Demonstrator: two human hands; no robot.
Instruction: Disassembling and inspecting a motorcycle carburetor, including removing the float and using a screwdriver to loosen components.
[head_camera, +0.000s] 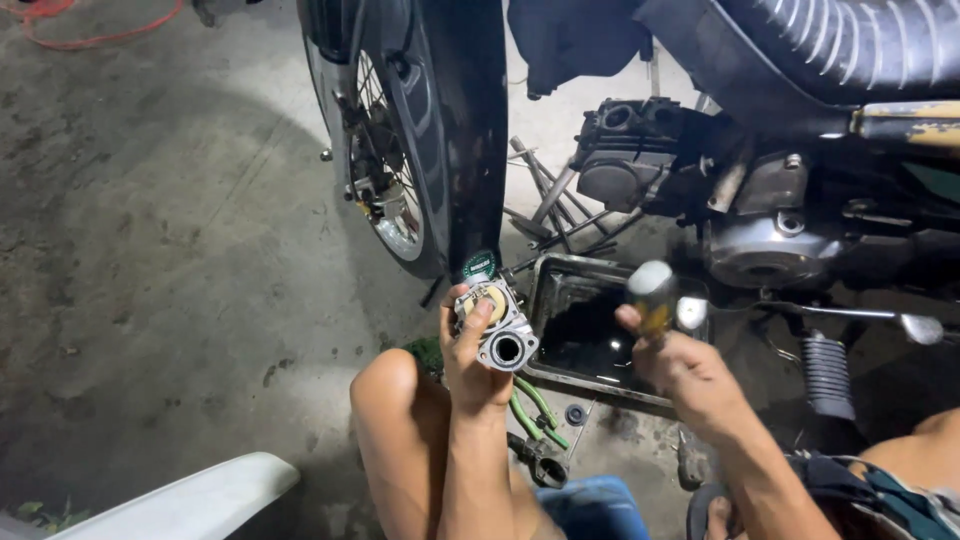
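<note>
My left hand (470, 350) holds up a grey metal engine part (497, 325) with a round opening and a tan gasket face, thumb pressed on its top. My right hand (682, 368) grips a tool with a yellow see-through handle (652, 295), held upright beside the part, a short gap between them. Both hands hover over a black oil drain pan (590, 325) on the floor under the motorcycle engine (690, 185).
The motorcycle's front wheel (385, 150) and dark fender stand just ahead. Green-handled pliers (530, 405) and small parts lie on the concrete by my knee (390, 385). A footpeg (825, 370) sticks out at right. A white panel (190, 500) lies at lower left.
</note>
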